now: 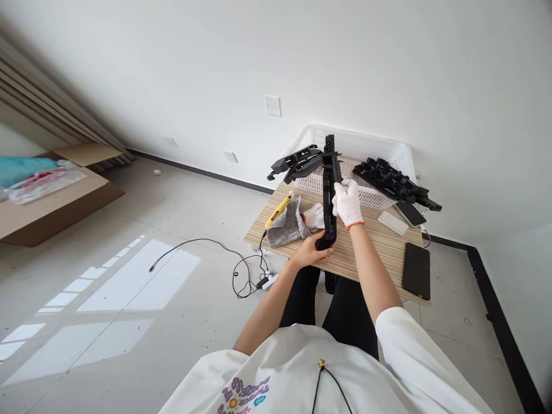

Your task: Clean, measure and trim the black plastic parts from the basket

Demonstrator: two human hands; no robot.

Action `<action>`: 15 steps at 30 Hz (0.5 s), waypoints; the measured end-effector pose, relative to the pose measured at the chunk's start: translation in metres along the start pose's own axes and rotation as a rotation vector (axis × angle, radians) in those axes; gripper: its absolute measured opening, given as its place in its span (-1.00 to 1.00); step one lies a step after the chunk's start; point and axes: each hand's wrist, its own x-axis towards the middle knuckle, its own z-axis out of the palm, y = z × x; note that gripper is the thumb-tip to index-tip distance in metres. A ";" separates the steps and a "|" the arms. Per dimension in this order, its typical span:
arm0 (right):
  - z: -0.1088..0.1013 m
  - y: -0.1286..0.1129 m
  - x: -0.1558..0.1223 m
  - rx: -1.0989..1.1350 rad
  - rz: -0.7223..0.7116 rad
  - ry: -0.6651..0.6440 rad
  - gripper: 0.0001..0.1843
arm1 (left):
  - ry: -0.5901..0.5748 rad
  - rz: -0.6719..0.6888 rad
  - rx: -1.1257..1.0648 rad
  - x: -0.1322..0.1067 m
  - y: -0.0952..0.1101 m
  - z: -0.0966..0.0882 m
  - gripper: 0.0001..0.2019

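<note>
A long black plastic part (329, 198) stands up from near the front edge of the small table, its upper end in front of the white basket. My bare left hand (311, 250) grips its lower end, thumb and fingers on either side. Higher up, my right hand (347, 203), in a white knitted glove with an orange cuff, is closed against the part's right side. Whether those fingers also hold a small tool is hidden. Left of the part lie a grey cloth (286, 224), another white glove (314, 217) and a yellow pen-shaped tool (278, 211) with a cord.
The white plastic basket (366, 138) holds black parts at left (297, 163) and right (392, 183), some overhanging its rim. Phones (416, 270) and a white slab (393, 223) lie on the table's right. Black cables (241, 259) trail across the floor; a cardboard box (64, 201) stands far left.
</note>
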 end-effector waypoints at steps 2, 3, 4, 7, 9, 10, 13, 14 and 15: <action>0.001 -0.001 -0.001 0.033 0.012 -0.017 -0.73 | 0.005 -0.005 0.007 0.000 0.000 0.000 -0.41; 0.002 -0.002 -0.001 0.049 0.020 -0.022 -0.73 | 0.007 -0.004 0.012 0.000 0.000 0.000 -0.41; 0.003 -0.003 -0.002 0.061 0.027 -0.026 -0.73 | 0.008 -0.003 0.017 0.000 0.000 0.000 -0.42; 0.006 -0.007 -0.004 0.069 0.037 -0.032 -0.74 | 0.005 0.002 0.021 -0.001 0.000 0.000 -0.44; 0.008 -0.009 -0.006 0.060 0.030 -0.040 -0.77 | -0.002 0.008 0.020 -0.001 0.000 -0.001 -0.45; 0.008 -0.011 -0.007 0.055 0.024 -0.045 -0.78 | -0.006 0.013 0.022 -0.001 0.000 -0.001 -0.45; 0.009 -0.014 -0.008 0.037 0.017 -0.059 -0.81 | -0.014 0.023 0.026 -0.001 0.000 -0.001 -0.44; 0.009 -0.015 -0.009 0.031 0.018 -0.061 -0.82 | -0.016 0.023 0.026 -0.001 0.000 -0.001 -0.44; 0.009 -0.016 -0.009 0.026 0.019 -0.063 -0.82 | -0.016 0.021 0.025 -0.001 0.001 -0.001 -0.43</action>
